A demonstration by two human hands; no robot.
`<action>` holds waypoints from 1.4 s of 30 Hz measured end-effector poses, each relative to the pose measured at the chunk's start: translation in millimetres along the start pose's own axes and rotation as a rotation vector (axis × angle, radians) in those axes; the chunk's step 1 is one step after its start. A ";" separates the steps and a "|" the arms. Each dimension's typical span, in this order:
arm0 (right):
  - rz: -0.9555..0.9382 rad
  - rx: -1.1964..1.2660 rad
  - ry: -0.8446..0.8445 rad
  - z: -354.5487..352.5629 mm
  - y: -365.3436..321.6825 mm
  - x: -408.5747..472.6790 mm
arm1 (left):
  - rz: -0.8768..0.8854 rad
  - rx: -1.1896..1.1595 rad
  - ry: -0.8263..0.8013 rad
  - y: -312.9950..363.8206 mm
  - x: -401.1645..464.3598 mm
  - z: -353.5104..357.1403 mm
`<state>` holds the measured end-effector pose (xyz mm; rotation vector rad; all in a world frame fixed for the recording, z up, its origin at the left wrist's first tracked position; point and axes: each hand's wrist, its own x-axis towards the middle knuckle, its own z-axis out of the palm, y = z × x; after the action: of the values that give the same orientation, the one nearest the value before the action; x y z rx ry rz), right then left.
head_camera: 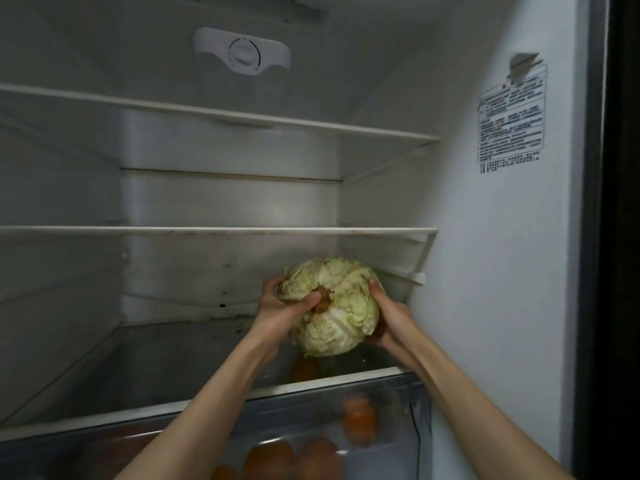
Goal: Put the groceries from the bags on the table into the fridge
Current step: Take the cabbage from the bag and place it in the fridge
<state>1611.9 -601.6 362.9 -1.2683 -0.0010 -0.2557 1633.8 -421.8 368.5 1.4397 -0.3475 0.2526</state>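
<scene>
A pale green cabbage (334, 306) with its brown stem end facing me is held inside the open fridge, just above the right part of the lowest glass shelf (156, 368). My left hand (277, 311) grips its left side with the thumb near the stem. My right hand (389, 315) cups its right side and underside. Both forearms reach in from the bottom of the view. Whether the cabbage touches the shelf is hidden.
Two white-edged shelves (214, 231) (221, 114) sit above, bare. Below the glass shelf, a clear drawer (412, 427) holds several orange fruits (360, 420). The fridge's right wall (491, 237) with a printed label (510, 123) is close to the cabbage.
</scene>
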 end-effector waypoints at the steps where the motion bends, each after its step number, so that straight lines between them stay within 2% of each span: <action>1: 0.007 -0.015 0.008 -0.4 1.3 -0.2 | 0.013 0.022 0.014 -0.9 1.4 0.8; 5: 0.005 -0.101 0.027 -3.1 1.4 -1.2 | 0.025 0.120 0.011 -1.0 7.6 4.9; 8: -0.036 -0.259 0.158 0.2 -4.7 -11.6 | 0.014 0.159 -0.048 0.3 9.1 6.6; 11: -0.253 -0.687 0.377 4.7 -6.8 -33.0 | 0.001 0.172 -0.044 -2.5 8.9 6.9; 13: -0.448 -0.800 0.456 6.8 -4.2 -46.9 | 0.031 0.212 0.030 -5.3 8.3 7.5; 15: -0.573 -0.929 0.451 9.7 -0.1 -51.5 | 0.082 0.306 0.106 -5.4 8.4 9.6; 17: -0.598 -1.062 0.393 14.0 5.1 -47.6 | 0.121 0.412 0.129 -3.5 6.3 12.9; 22: -0.560 -0.987 0.262 24.3 11.3 -35.3 | 0.194 0.553 0.037 -5.5 4.0 11.4; 27: -0.514 -1.020 0.231 17.9 5.9 -19.6 | 0.214 0.626 -0.050 -5.6 -0.4 7.9; 36: -0.490 -1.026 0.279 10.3 4.4 -26.9 | 0.241 0.682 -0.158 -1.3 -3.1 2.1; 42: -0.480 -1.119 0.171 7.3 1.6 -35.6 | 0.211 0.736 -0.213 3.7 -9.4 -1.7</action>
<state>1578.6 -587.5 358.6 -2.3495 -0.0181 -0.8547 1623.9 -419.3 368.1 2.1660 -0.6229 0.4270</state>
